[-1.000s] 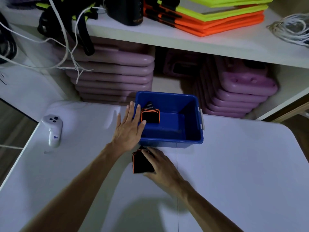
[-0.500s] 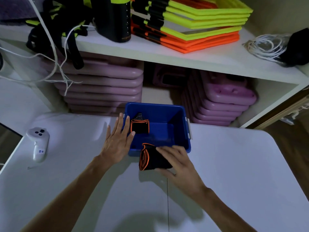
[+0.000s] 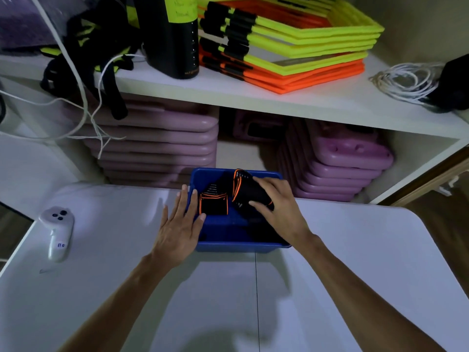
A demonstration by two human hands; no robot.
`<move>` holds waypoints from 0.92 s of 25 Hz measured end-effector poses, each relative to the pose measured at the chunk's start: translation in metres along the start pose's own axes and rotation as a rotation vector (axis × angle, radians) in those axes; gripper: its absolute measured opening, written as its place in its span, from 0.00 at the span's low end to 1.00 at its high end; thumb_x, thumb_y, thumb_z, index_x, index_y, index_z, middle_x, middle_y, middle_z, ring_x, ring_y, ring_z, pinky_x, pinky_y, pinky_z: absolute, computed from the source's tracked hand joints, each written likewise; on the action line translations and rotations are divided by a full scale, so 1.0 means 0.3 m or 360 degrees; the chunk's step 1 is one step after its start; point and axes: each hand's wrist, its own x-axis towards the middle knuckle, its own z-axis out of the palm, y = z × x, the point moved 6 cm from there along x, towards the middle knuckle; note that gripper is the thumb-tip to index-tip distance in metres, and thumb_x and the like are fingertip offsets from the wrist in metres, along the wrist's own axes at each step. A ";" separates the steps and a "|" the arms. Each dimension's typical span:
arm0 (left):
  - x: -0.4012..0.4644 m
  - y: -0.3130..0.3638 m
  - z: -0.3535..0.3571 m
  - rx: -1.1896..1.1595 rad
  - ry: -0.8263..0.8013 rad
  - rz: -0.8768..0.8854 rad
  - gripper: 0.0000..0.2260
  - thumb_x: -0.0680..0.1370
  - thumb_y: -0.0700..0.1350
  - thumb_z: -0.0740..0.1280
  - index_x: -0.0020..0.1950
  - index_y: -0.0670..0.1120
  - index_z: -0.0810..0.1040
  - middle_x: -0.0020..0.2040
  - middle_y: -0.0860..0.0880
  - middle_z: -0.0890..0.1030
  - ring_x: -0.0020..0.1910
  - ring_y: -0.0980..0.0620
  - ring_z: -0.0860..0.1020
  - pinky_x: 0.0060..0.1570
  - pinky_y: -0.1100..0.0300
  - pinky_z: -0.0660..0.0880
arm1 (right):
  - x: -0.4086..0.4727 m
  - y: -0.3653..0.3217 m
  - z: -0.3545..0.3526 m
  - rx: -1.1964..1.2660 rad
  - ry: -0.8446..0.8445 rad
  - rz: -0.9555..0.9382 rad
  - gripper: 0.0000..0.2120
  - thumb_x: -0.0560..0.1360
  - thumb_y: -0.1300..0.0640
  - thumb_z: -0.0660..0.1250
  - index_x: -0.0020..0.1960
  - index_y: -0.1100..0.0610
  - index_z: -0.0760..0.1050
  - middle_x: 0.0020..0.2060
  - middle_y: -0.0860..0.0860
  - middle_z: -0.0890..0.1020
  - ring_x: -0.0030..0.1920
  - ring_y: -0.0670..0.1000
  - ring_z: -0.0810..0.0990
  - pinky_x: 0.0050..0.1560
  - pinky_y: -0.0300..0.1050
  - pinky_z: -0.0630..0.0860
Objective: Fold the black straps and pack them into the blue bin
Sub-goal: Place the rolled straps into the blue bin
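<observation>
The blue bin [image 3: 236, 246] stands on the white table at its far edge. One folded black strap with orange edging [image 3: 213, 204] lies inside the bin at its left side. My right hand [image 3: 280, 212] grips a second folded black strap [image 3: 247, 191] over the bin's inside, right of the first one. My left hand [image 3: 179, 228] lies flat with fingers spread against the bin's left wall and rim, holding nothing.
A white controller [image 3: 57, 232] lies on the table at the left. Behind the bin, shelves hold stacked purple cases [image 3: 162, 146], yellow and orange frames [image 3: 291, 44], a black bottle [image 3: 175, 36], black straps with white cords [image 3: 86, 62] and a coiled cable [image 3: 406, 82].
My right hand lifted the folded strap from the table in front of the bin and carried it over the rim into the bin. My left hand stayed on the bin's left side.
</observation>
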 end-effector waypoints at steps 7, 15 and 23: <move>-0.001 -0.003 0.006 -0.0058 0.0019 -0.0008 0.30 0.78 0.62 0.38 0.78 0.50 0.44 0.79 0.49 0.43 0.77 0.50 0.44 0.73 0.48 0.41 | -0.023 0.047 0.037 0.0024 -0.0027 0.0063 0.27 0.74 0.55 0.73 0.71 0.55 0.71 0.60 0.52 0.75 0.61 0.50 0.69 0.66 0.35 0.64; -0.006 -0.001 0.002 -0.0082 0.0013 -0.0014 0.30 0.78 0.62 0.38 0.78 0.51 0.43 0.78 0.50 0.41 0.77 0.52 0.42 0.73 0.50 0.40 | 0.031 0.027 0.039 -0.0141 0.0034 0.0108 0.26 0.73 0.63 0.73 0.69 0.57 0.71 0.61 0.55 0.74 0.61 0.55 0.68 0.64 0.48 0.70; 0.001 0.001 0.001 -0.0036 0.0026 0.0006 0.30 0.79 0.61 0.39 0.78 0.50 0.46 0.79 0.50 0.44 0.77 0.50 0.45 0.72 0.48 0.43 | -0.029 0.069 0.266 -0.0374 -0.1015 0.0327 0.29 0.70 0.63 0.73 0.68 0.57 0.66 0.65 0.56 0.70 0.64 0.62 0.69 0.65 0.55 0.70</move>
